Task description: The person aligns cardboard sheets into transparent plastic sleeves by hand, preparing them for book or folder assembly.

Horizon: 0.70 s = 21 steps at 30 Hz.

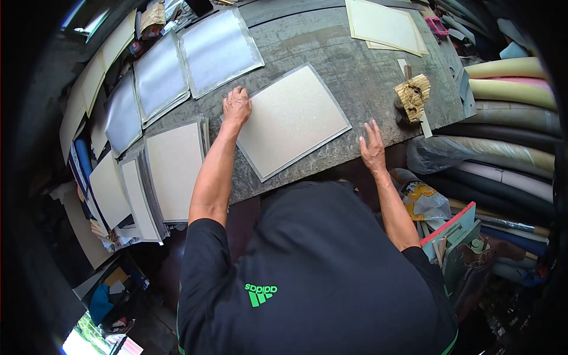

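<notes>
A beige board on a slightly larger grey sheet point(291, 120) lies flat on the grey worktable point(361, 71) in front of me. My left hand point(236, 107) rests with fingers curled on the board's far left corner. My right hand point(373, 145) lies with fingers spread on the table edge, just right of the board's near right corner. Neither hand holds anything.
A stack of beige-faced sheets point(174, 168) lies to the left, with silvery grey sheets point(219, 50) beyond it. Cream boards point(384, 25) sit at the far right. A worn brush point(412, 97) rests near the right edge. Rolls of material point(509, 118) pile up on the right.
</notes>
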Motion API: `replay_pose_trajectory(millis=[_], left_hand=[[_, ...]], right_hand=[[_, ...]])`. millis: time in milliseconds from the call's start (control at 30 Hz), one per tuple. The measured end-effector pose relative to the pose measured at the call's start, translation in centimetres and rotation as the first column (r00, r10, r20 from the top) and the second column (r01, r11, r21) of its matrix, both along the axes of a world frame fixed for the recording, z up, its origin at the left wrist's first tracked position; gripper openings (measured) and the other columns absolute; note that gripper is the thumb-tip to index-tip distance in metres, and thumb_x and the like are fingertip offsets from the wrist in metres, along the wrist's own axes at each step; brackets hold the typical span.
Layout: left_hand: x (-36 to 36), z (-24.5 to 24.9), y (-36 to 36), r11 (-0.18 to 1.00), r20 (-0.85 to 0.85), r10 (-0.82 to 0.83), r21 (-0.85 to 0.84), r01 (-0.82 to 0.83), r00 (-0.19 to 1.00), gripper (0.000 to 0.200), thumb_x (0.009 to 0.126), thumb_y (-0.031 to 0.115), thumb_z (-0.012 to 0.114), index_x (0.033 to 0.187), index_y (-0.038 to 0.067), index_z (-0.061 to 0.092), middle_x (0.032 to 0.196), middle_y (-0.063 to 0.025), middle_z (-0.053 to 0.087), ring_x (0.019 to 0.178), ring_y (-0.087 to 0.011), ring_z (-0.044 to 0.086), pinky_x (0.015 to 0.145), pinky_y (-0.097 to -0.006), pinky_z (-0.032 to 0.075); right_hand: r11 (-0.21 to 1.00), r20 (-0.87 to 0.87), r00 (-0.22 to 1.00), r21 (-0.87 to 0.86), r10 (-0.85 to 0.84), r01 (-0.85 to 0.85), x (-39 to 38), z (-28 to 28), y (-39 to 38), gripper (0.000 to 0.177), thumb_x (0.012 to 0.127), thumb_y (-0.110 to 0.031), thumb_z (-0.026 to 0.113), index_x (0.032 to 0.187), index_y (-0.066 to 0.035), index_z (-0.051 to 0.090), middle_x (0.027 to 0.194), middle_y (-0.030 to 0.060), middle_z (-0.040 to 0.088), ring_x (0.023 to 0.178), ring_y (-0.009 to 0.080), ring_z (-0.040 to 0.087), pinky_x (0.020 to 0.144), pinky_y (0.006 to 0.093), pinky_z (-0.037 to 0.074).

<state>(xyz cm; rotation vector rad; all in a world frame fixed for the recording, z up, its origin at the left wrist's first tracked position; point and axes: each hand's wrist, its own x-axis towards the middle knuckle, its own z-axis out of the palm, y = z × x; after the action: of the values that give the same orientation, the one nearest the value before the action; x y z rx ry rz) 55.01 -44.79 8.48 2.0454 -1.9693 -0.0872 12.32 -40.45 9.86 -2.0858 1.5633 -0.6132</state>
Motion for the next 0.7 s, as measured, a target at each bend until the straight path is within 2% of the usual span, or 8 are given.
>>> replay_pose_trajectory(millis=[67,200,267,333,400,567,633,700], left_hand=[[-2.1,-0.3,0.7,0.984,0.101,0.132,0.109,-0.143,0.986,0.013,0.082,0.01,0.056,0.094,0.006,0.059,0.1,-0.0141,0.06,0.098,-0.0305,0.058,0.084,-0.0443,0.045],[-2.7,0.0,1.0,0.99,0.171,0.139,-0.006,-0.14,0.975,0.009,0.08,0.008,0.056,0.088,0.006,0.06,0.094,-0.013,0.062,0.095,-0.0297,0.059,0.081,-0.0434,0.045],[-1.7,0.0,0.6,0.983,0.109,0.176,0.027,-0.18,0.978,0.011,0.081,0.011,0.059,0.088,0.005,0.065,0.096,-0.0134,0.063,0.096,-0.0309,0.058,0.082,-0.0438,0.045],[-0.5,1.5,-0.2,0.965,-0.02,0.156,0.217,-0.148,0.988,0.016,0.082,0.017,0.062,0.09,0.006,0.07,0.096,-0.0154,0.063,0.095,-0.0328,0.059,0.084,-0.0444,0.046],[0.8,4.0,-1.5,0.95,-0.268,0.167,0.301,-0.082,0.949,0.019,0.084,0.021,0.064,0.093,0.006,0.07,0.096,-0.0178,0.063,0.091,-0.0329,0.062,0.081,-0.0426,0.049],[-1.6,20.1,-0.6,0.997,-0.299,-0.073,-0.017,0.071,0.951,0.014,0.087,0.013,0.062,0.094,0.002,0.067,0.084,-0.0141,0.063,0.081,-0.0291,0.063,0.073,-0.039,0.05],[-3.6,24.1,1.6,0.971,-0.279,-0.217,-0.162,0.177,0.935,0.008,0.089,0.007,0.06,0.091,0.002,0.066,0.079,-0.0117,0.062,0.074,-0.0267,0.061,0.066,-0.0356,0.05],[-5.4,23.7,4.2,0.947,-0.001,-0.24,-0.222,0.234,0.971,0.007,0.086,0.001,0.058,0.089,0.004,0.064,0.085,-0.0103,0.065,0.078,-0.0226,0.062,0.065,-0.0321,0.052]], right_hand=[[1.0,-0.024,0.999,-0.011,0.022,-0.022,0.8,-0.1,1.7,0.047,0.086,-0.008,0.057,0.131,0.001,0.047,0.145,0.0263,0.03,0.132,0.0426,0.036,0.108,0.0451,0.035],[0.997,0.005,0.999,-0.053,-0.048,0.048,1.8,-1.1,2.2,0.048,0.084,-0.007,0.056,0.13,0.001,0.047,0.146,0.0262,0.026,0.133,0.0448,0.032,0.109,0.0457,0.033],[0.995,0.003,0.998,-0.075,-0.058,0.058,1.8,-1.4,2.1,0.049,0.083,-0.008,0.056,0.13,0.001,0.047,0.146,0.026,0.027,0.133,0.044,0.033,0.108,0.0455,0.033],[0.997,0.008,0.999,-0.062,-0.043,0.043,1.5,-1.1,2.3,0.048,0.083,-0.008,0.056,0.13,0.001,0.047,0.146,0.0262,0.027,0.133,0.0442,0.033,0.108,0.0454,0.033],[0.998,0.016,1.0,-0.056,-0.026,0.027,1.2,-0.9,2.2,0.048,0.084,-0.008,0.056,0.13,0.001,0.047,0.146,0.0264,0.027,0.133,0.0444,0.033,0.108,0.0452,0.033],[0.992,-0.026,1.0,-0.127,-0.009,0.005,1.3,-1.5,2.3,0.049,0.084,-0.009,0.056,0.131,0.0,0.046,0.145,0.0265,0.028,0.132,0.0442,0.034,0.108,0.0464,0.033],[0.987,-0.053,0.999,-0.16,0.002,-0.011,1.4,-2.0,2.2,0.049,0.084,-0.009,0.056,0.131,0.0,0.045,0.145,0.0261,0.028,0.132,0.044,0.034,0.108,0.0467,0.033],[0.98,-0.102,0.995,-0.2,-0.001,-0.019,1.4,-2.1,2.2,0.048,0.084,-0.008,0.056,0.131,0.0,0.045,0.144,0.0258,0.029,0.132,0.0435,0.034,0.108,0.0463,0.033]])
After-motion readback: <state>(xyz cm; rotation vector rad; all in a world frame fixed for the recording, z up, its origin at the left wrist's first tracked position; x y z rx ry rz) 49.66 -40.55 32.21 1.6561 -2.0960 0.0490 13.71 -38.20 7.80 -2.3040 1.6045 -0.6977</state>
